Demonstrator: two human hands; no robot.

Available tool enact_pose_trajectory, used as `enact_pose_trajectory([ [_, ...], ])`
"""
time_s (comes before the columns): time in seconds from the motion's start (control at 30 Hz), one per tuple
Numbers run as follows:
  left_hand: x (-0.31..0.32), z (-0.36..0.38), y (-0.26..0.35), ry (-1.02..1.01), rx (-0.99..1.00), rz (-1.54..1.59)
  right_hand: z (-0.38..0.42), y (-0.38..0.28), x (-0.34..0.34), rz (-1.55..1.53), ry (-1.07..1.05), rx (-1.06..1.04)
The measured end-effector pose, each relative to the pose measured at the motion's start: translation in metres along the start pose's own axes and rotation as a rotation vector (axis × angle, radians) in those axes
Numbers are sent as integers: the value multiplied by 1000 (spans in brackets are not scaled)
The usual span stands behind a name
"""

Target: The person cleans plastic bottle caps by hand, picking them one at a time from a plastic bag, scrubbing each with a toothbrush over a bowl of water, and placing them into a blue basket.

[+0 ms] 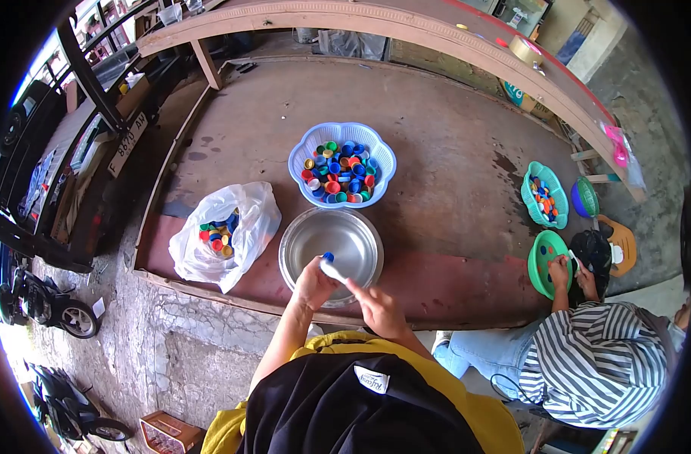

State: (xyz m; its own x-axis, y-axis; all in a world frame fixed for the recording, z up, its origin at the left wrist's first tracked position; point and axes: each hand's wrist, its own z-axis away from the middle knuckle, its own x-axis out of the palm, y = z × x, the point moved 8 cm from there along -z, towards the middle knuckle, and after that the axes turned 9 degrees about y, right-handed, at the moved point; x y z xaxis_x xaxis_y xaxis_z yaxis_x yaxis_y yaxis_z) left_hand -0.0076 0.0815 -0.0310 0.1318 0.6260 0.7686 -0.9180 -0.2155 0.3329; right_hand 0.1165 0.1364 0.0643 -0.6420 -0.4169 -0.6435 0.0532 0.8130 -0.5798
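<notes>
My left hand (315, 284) is closed on a small blue bottle cap (328, 256), held over the metal bowl (288, 253). A slim white tool (332, 270), its kind too small to make out, extends from my right hand (381, 310), whose fingers are closed around it; its far end meets the blue cap. Just behind the bowl stands a light-blue scalloped basket (303, 144) filled with bottle caps of several colours. On the left, an open white plastic bag (258, 208) holds more coloured caps.
At right, a person in a striped top (595, 363) works with both hands over a green basin (538, 281). Near them are a teal basket (533, 204) of caps and a black bag (590, 253). A wooden rail (406, 23) borders the tabletop (451, 151) at the back.
</notes>
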Motion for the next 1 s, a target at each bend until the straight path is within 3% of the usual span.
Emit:
enact_pose_trajectory([
  [0.03,-2,-1,0,44,1,-1,3,-6,5,46,-72,-89],
  [0.2,-5,-2,-2,152,-4,-31,-8,9,-7,90,127,33],
  [0.3,-8,-3,-5,170,-9,-2,-6,-10,-1,48,-41,-98],
  [0.43,-18,-8,-11,168,-7,46,-16,13,-5,19,118,125],
  [0.5,-21,-7,-11,211,12,18,-17,12,-7,9,68,90],
  [0.6,-6,4,4,210,232,-66,-11,9,-4,8,0,41],
  [0.7,1,5,10,125,350,-161,-6,14,-3,-41,16,85],
  [0.93,28,22,19,-153,377,-198,-10,13,-8,-60,26,149],
  [1.0,30,27,22,-152,451,-344,-11,12,-11,-73,48,148],
])
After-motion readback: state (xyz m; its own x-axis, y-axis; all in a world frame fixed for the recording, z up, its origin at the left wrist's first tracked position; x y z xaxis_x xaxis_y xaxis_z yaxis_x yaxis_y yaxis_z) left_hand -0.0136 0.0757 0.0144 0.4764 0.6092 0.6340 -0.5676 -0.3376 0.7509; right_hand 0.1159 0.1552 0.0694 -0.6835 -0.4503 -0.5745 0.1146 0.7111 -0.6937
